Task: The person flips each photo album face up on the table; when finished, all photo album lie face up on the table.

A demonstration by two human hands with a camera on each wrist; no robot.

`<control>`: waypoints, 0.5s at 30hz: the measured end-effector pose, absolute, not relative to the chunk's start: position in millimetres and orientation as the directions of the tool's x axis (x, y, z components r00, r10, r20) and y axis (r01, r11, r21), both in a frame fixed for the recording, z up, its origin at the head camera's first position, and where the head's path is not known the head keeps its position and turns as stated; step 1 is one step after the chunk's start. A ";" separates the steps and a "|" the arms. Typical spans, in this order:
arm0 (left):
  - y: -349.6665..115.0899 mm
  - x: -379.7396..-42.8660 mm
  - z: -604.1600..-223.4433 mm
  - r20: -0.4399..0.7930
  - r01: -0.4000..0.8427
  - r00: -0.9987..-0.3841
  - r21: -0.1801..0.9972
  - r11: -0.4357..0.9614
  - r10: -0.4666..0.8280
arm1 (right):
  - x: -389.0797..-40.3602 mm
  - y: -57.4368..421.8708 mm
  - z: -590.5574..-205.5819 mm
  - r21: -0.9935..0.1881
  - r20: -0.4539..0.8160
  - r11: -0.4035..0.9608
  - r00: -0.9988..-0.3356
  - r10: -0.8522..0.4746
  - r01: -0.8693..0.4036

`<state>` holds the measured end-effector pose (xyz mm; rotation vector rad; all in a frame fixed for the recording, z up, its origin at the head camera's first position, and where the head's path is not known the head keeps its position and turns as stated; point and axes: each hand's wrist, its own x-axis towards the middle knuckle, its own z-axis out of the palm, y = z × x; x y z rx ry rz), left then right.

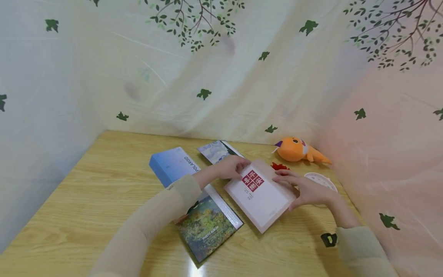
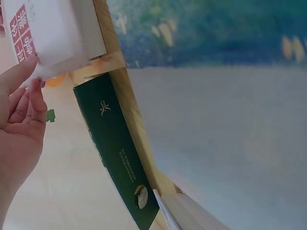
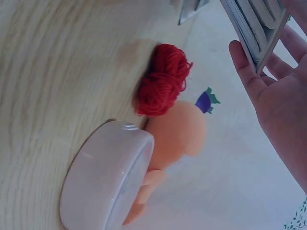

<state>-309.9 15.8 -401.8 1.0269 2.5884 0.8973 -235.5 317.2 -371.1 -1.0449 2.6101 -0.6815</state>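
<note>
Both hands hold a white book [image 1: 266,204] with a red square of characters on its cover, tilted above the table. My left hand [image 1: 232,166] pinches its upper left edge between thumb and fingers, as the left wrist view also shows. At the opposite edge, my right hand [image 1: 308,189] grips the book with its thumb at the near side and fingers at the far side. The right wrist view shows the page edges [image 3: 254,28] against that hand's fingers. Below my left forearm lies a photo album [image 1: 209,227] with a painted landscape cover.
Left of the hands is a blue Polaroid box [image 1: 166,167]. Behind them lies a swirl-patterned album [image 1: 212,151]. A green box [image 2: 112,139] shows in the left wrist view. Red yarn [image 3: 165,79], an orange plush toy [image 1: 292,149] and a white round object [image 1: 322,180] stand at right.
</note>
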 end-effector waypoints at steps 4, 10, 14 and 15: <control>16.1 -308.0 -400.1 0.060 0.517 -0.743 0.683 0.516 0.666 | -233.6 317.5 -364.7 -0.444 0.006 0.620 -0.693 -0.720 -0.648; 14.5 -305.5 -397.7 0.114 0.477 -0.754 0.772 0.421 0.647 | -228.2 313.5 -351.9 -0.302 0.022 0.679 -0.717 -0.697 -0.669; 13.8 -303.2 -394.6 0.152 0.476 -0.749 0.800 0.365 0.644 | -224.1 311.4 -344.5 -0.232 0.050 0.688 -0.715 -0.697 -0.687; 13.5 -302.3 -393.6 0.158 0.471 -0.750 0.809 0.351 0.642 | -223.2 310.7 -343.0 -0.222 0.059 0.683 -0.709 -0.703 -0.696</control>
